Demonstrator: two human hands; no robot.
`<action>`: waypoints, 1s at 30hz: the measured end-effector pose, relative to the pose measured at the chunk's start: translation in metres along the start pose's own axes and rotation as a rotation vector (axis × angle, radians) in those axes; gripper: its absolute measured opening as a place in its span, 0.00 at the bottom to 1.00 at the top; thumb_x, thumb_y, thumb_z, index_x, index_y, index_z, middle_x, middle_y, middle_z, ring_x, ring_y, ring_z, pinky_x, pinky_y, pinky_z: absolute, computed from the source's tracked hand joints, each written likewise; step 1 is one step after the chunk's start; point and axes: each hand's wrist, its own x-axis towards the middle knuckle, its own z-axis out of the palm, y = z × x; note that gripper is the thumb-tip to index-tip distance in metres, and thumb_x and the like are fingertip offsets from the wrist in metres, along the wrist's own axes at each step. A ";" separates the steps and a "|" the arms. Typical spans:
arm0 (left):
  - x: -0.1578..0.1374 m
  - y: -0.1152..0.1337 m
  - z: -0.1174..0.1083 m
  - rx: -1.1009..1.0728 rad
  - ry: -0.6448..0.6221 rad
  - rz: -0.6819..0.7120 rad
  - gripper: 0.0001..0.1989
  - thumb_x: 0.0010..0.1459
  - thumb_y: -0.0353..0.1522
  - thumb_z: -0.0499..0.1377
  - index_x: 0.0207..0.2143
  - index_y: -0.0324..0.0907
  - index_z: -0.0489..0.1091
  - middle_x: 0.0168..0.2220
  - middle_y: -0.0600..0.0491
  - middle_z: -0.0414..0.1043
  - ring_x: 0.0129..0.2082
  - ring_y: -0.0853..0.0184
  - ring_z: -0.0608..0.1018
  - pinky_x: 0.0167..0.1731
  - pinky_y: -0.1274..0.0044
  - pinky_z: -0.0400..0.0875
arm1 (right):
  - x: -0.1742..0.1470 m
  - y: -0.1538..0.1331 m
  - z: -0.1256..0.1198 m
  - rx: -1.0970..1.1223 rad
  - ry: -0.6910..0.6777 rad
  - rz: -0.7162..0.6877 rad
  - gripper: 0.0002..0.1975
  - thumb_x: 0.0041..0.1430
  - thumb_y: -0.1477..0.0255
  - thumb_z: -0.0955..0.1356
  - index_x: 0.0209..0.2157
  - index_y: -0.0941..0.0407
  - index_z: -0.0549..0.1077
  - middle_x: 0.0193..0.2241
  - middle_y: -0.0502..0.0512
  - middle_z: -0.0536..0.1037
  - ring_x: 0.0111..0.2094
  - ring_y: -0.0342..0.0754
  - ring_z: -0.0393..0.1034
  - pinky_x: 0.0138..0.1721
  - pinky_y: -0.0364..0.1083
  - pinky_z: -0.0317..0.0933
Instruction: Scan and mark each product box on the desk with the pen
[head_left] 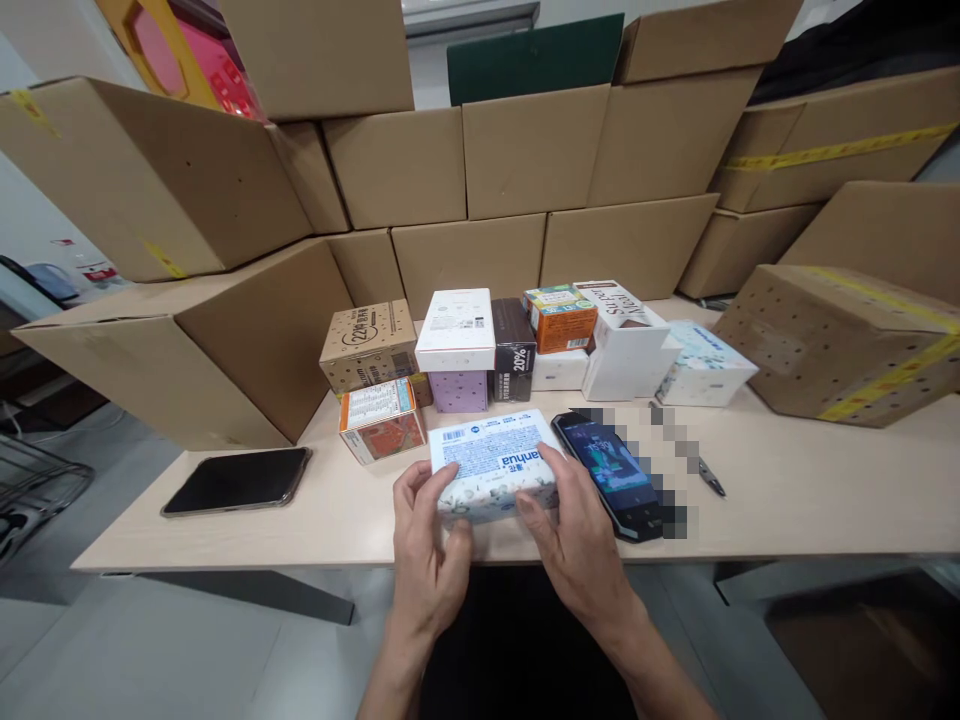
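Observation:
Between my two hands is a white and blue tissue pack [491, 455] with printed text and a leafy pattern along its near side. My left hand [431, 535] grips its left end, fingers curled round the edge. On the right end my right hand [574, 525] closes, thumb on the near side and fingers over the top. The pack is at the table's front edge; whether it touches the tabletop I cannot tell. Just right of it lies a rugged phone [611, 470] with a lit screen. An orange and white small box [382, 420] stands to its left.
Behind the pack stand a brown printed box [367, 345], a white-lidded purple box [457, 350], a dark box [514, 350], an orange box [562, 318], a tall white box [626, 340] and another tissue pack [709, 365]. A black phone [236, 480] lies left, a pen [711, 478] right. Cardboard boxes [469, 255] wall the back.

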 end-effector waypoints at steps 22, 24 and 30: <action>0.002 0.002 0.001 0.024 0.018 0.011 0.28 0.56 0.25 0.54 0.60 0.48 0.62 0.58 0.46 0.58 0.63 0.55 0.63 0.61 0.58 0.62 | -0.012 0.051 -0.043 -0.624 -0.081 0.233 0.35 0.65 0.55 0.61 0.67 0.59 0.57 0.55 0.76 0.67 0.51 0.70 0.65 0.44 0.65 0.64; 0.002 0.002 0.001 0.026 0.015 0.015 0.28 0.56 0.25 0.53 0.60 0.49 0.62 0.58 0.46 0.58 0.63 0.55 0.63 0.61 0.57 0.62 | -0.012 0.050 -0.046 -0.657 -0.114 0.264 0.35 0.64 0.56 0.62 0.67 0.60 0.57 0.54 0.75 0.68 0.51 0.70 0.65 0.45 0.63 0.64; 0.002 0.002 0.002 0.040 0.032 0.034 0.25 0.59 0.27 0.54 0.59 0.48 0.63 0.59 0.45 0.57 0.63 0.54 0.63 0.60 0.57 0.65 | -0.017 0.063 -0.041 -0.523 0.084 0.231 0.36 0.60 0.53 0.64 0.64 0.59 0.62 0.48 0.70 0.72 0.49 0.68 0.66 0.44 0.65 0.64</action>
